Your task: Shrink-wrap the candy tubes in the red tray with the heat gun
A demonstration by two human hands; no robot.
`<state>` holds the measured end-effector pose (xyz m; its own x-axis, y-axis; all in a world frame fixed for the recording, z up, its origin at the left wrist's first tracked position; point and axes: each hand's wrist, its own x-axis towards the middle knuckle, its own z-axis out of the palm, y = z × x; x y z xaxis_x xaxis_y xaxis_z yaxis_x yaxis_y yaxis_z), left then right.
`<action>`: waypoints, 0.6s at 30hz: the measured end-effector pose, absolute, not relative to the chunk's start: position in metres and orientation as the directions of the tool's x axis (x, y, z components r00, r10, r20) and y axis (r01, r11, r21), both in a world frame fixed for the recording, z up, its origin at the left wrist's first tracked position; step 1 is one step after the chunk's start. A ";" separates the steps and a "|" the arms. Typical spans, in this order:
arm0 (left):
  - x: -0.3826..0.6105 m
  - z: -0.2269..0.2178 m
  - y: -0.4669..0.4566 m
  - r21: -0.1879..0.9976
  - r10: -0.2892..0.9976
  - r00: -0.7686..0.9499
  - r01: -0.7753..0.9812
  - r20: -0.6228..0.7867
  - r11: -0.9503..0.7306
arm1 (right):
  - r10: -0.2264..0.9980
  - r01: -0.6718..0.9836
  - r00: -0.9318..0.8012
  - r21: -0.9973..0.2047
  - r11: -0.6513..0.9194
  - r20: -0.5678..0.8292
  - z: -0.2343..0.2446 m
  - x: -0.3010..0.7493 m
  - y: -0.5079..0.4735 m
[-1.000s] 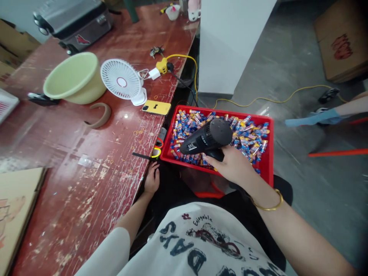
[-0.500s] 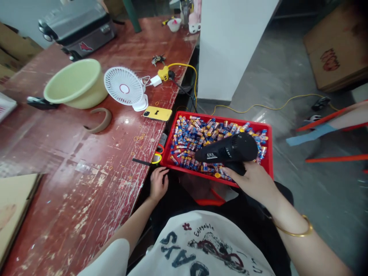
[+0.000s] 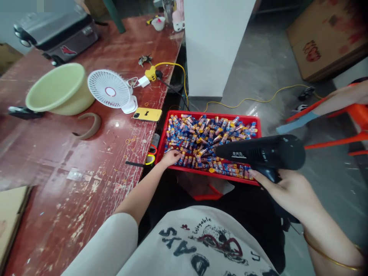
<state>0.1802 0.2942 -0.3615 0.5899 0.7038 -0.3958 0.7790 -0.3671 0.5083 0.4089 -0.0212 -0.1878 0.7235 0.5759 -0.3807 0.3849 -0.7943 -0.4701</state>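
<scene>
My right hand (image 3: 296, 191) is wrapped round the handle of a black hair dryer (image 3: 258, 151). The dryer's narrow nozzle points left, over the right part of a red tray (image 3: 260, 132). Many small clear tubes (image 3: 201, 132) with blue and pink labels and yellow caps lie jumbled inside; some stand in a row along the near side. At the tray's near left corner, my left hand (image 3: 171, 157) reaches over the rim with fingers drawn together among the tubes. What those fingers hold, if anything, is too small to make out.
On the red table stand a white fan (image 3: 109, 90), a yellow-green basin (image 3: 61, 90) and a yellow phone (image 3: 147, 114). Scissors (image 3: 150, 159) lie at its edge. Beyond the tray rises a white pillar (image 3: 212, 50). Another person's arm (image 3: 339, 96) shows at right, near orange bars.
My left hand has moved from beside the table edge into the tray's near left corner. My right hand has drawn the hair dryer to the right. The view has shifted slightly.
</scene>
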 end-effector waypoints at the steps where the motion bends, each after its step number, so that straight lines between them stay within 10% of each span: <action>1: 0.172 -0.360 0.299 0.492 0.750 0.542 0.805 -0.379 -0.333 | 0.588 0.394 0.712 -0.476 -0.786 -0.383 -0.189 0.408 -0.020; 11: 0.146 -0.351 0.259 0.564 0.817 0.511 0.771 -0.268 -0.297 | 0.794 0.462 0.537 -0.689 -0.559 -0.284 -0.196 0.380 0.026; 18: 0.223 -0.375 0.242 0.270 0.851 0.225 0.958 -0.474 -0.103 | 0.636 0.403 0.714 -0.569 -0.716 -0.294 -0.189 0.398 -0.014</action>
